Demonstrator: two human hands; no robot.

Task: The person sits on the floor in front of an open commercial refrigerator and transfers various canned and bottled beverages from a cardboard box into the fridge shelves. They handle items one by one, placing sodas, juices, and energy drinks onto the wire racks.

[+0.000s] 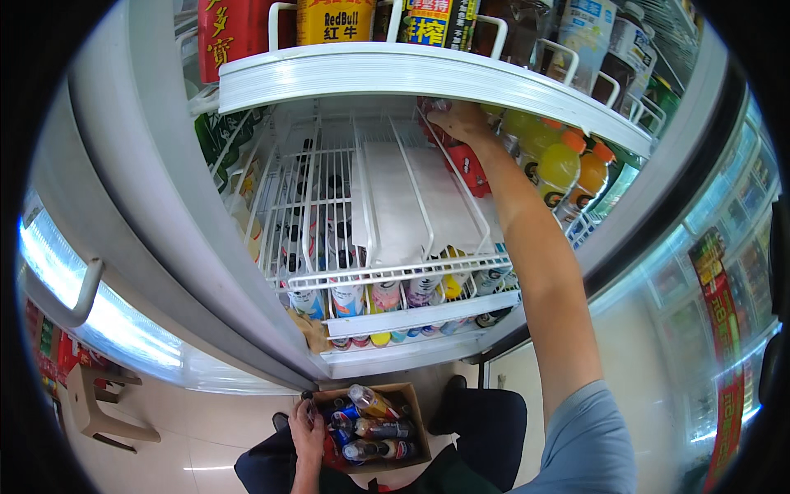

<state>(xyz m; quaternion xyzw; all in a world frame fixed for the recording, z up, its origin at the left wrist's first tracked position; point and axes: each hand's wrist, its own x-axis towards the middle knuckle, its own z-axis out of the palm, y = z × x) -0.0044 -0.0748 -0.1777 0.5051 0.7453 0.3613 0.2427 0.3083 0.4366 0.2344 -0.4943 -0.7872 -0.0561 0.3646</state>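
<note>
My right hand (460, 121) reaches deep into an open drinks fridge, its fingers around a bottle with a red label (434, 133), partly hidden under the upper shelf. A red-labelled bottle (469, 170) stands just in front of it, beside my forearm. The wire shelf (321, 281) below has a white sheet (401, 204) lying between its dividers. Down low, my left hand (307, 432) grips a dark-capped bottle (307, 396) at the left edge of a cardboard box (423, 426). Inside the box lie several drink bottles (384, 428), among them dark cola and an orange drink.
Yellow and orange sports-drink bottles (558, 163) stand right of my arm. Red Bull (336, 21) and other drinks fill the shelf above, behind its white front rail (395, 71). More bottles (386, 293) stand below. A glass door with a handle (89, 296) and a plastic stool (102, 401) are left.
</note>
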